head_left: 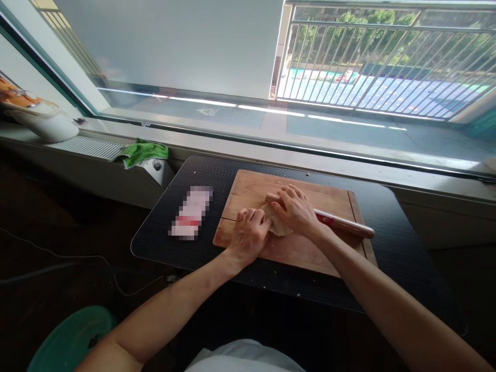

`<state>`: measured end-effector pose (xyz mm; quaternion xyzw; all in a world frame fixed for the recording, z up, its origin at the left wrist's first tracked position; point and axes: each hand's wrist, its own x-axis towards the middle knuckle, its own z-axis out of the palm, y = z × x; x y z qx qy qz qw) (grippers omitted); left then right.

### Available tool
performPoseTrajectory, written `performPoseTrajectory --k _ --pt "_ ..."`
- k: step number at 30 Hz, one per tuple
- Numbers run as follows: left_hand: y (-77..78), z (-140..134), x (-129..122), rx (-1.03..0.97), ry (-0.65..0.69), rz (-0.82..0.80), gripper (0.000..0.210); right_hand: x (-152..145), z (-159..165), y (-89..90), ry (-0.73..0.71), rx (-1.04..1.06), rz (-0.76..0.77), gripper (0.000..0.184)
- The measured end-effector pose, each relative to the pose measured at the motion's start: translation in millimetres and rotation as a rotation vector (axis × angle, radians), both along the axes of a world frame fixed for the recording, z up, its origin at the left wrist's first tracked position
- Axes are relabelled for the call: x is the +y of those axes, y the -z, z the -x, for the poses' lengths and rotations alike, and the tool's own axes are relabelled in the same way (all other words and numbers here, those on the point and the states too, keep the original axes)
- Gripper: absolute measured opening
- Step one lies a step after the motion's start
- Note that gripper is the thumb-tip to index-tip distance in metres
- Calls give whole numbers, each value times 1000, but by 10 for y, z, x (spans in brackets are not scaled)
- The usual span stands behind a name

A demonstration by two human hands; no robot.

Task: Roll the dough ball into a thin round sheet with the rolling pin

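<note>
A round, pale piece of dough (pixel 281 228) lies on the wooden cutting board (pixel 248 187), partly covered by both hands. My left hand (pixel 248 235) is closed at the dough's left edge, with curled fingers and the thumb pinching it. A wooden rolling pin (pixel 344 226) rests slantwise over the dough's far side and reaches past the board's right edge. Over its left part lies my right hand (pixel 296 209), palm down, fingers bent over the pin; the pin's left end sticks out beyond the fingers.
The board stands on a black table (pixel 209 173) with rounded corners. A blurred pinkish packet (pixel 192 213) lies left of the board. Behind runs a window sill with a green cloth (pixel 145 152) and a white pot (pixel 48 121). A green basin (pixel 72 336) is low at left, near a cable.
</note>
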<state>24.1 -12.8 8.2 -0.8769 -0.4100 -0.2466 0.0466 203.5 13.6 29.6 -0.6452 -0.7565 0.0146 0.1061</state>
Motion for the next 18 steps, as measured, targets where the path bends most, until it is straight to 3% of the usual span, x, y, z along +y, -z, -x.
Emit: performPoseTrajectory --k 4,8,11,14,16,18 --pt "-63 -50 -49 -7 -23 73 12 45 -424 -106 43 17 63 27" --pt "-245 -82 -161 49 19 212 13 -49 -636 -209 126 83 11 23" --pt "-482 5 -83 -20 13 222 16 -188 -503 -263 48 132 -3 20" --pt "-707 51 169 -145 -150 157 26 -231 -195 -287 -86 138 47 18" --pt "-770 -22 340 -198 -206 193 31 -201 -57 -284 -155 156 91 17" --pt "-740 -160 448 -194 -235 307 31 -169 -85 -265 -209 233 111 18"
